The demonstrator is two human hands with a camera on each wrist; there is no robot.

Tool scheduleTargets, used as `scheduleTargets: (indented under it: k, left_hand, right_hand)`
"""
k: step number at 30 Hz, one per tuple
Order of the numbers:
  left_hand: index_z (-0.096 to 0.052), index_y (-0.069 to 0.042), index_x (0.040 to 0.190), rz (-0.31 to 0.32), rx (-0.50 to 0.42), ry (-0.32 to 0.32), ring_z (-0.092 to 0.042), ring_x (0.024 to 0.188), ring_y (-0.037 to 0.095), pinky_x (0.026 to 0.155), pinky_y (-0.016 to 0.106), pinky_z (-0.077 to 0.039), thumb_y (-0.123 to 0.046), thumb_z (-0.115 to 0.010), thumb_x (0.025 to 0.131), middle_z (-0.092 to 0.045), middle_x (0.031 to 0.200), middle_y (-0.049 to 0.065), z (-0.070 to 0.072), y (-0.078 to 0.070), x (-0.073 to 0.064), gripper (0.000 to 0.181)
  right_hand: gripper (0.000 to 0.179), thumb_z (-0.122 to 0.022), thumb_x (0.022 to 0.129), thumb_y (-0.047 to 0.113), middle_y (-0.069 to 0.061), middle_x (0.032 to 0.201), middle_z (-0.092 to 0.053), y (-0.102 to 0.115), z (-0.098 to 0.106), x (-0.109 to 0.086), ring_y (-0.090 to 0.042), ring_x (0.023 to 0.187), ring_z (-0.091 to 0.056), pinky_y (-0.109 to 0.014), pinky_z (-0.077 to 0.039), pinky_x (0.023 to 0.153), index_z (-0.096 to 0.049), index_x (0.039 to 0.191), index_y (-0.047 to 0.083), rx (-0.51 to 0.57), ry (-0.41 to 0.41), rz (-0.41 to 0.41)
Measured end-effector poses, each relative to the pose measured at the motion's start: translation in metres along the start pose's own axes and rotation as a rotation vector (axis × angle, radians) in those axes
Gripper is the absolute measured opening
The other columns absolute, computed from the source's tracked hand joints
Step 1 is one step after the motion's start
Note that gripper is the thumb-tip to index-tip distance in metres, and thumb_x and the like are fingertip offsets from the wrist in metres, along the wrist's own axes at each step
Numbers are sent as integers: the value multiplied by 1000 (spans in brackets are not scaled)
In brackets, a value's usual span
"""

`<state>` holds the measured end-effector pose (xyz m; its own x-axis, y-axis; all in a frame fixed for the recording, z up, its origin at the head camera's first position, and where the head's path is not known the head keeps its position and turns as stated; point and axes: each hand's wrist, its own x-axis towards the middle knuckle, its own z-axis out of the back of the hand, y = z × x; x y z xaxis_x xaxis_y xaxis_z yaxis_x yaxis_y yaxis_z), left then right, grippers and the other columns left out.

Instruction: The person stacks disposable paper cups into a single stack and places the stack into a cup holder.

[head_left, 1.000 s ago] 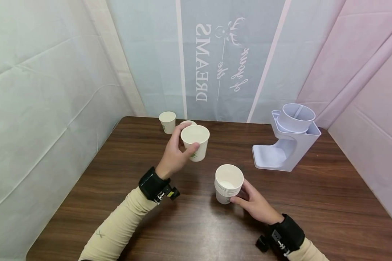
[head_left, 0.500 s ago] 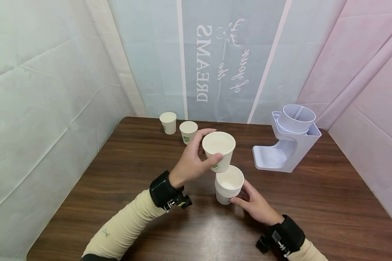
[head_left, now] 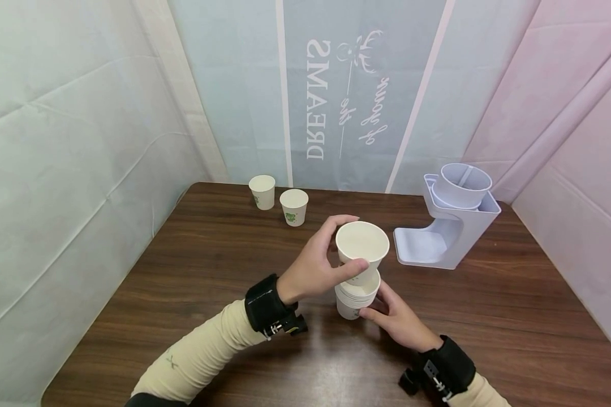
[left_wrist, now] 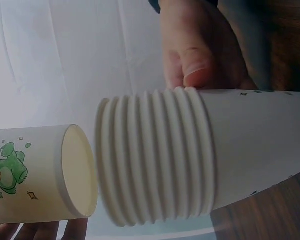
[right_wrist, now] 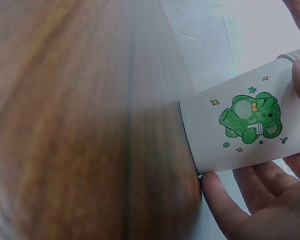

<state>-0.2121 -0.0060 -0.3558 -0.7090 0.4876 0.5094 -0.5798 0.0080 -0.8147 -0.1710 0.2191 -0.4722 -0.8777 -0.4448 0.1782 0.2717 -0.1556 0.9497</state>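
The right hand (head_left: 399, 316) is clasped round a stack of nested paper cups (head_left: 351, 308) standing upright on the wooden desk (head_left: 224, 243). The left hand (head_left: 315, 270) grips a single cup (head_left: 364, 243), mouth up, between thumb and fingers, right above the stack; whether its base touches the top rim I cannot tell. Farther back to the left stand two separate cups (head_left: 293, 209), near each other. At the right, a pale lavender stand (head_left: 460, 237) bears a round container (head_left: 460, 189). Printed cloth (head_left: 356, 96) hangs behind.
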Motion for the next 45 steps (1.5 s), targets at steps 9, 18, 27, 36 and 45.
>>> scheduleTargets:
  k: [9,18,27,36,45]
  left_hand:
    - [-44,-7,143,35,43,15,-58,112,13,100,35,-49,-24,-74,87,-60,127,6,-6,8,-5,66]
    - [-43,-8,144,63,72,49,-57,111,13,98,32,-48,-23,-75,88,-59,129,4,-11,21,-10,67]
    - [-43,-10,145,83,92,75,-56,111,13,97,30,-48,-23,-76,88,-58,132,4,-12,25,-15,68]
    - [-44,-8,145,116,129,88,-57,108,13,96,30,-48,-24,-78,88,-59,131,4,-10,31,-21,69]
    - [-44,-4,146,122,138,123,-57,110,17,96,28,-48,-24,-78,88,-58,131,7,-11,37,-24,70]
  right_hand:
    - [73,-65,99,4,-27,149,-41,-1,-1,-1,2,128,-50,-21,-46,102,-23,157,-3,0,-1,4]
    - [74,-65,99,5,-26,151,-39,0,0,0,3,129,-48,-21,-46,102,-20,158,-1,-8,5,-2]
    - [71,-65,100,6,-24,152,-39,0,0,-1,2,129,-47,-21,-46,102,-24,157,-1,-11,9,-11]
    - [72,-66,99,7,-24,152,-39,2,0,0,4,130,-46,-20,-45,102,-24,157,-2,-32,-3,-18]
    - [74,-66,99,7,-26,158,-31,1,-1,1,6,130,-45,-20,-45,101,-22,157,-3,-31,-5,-16]
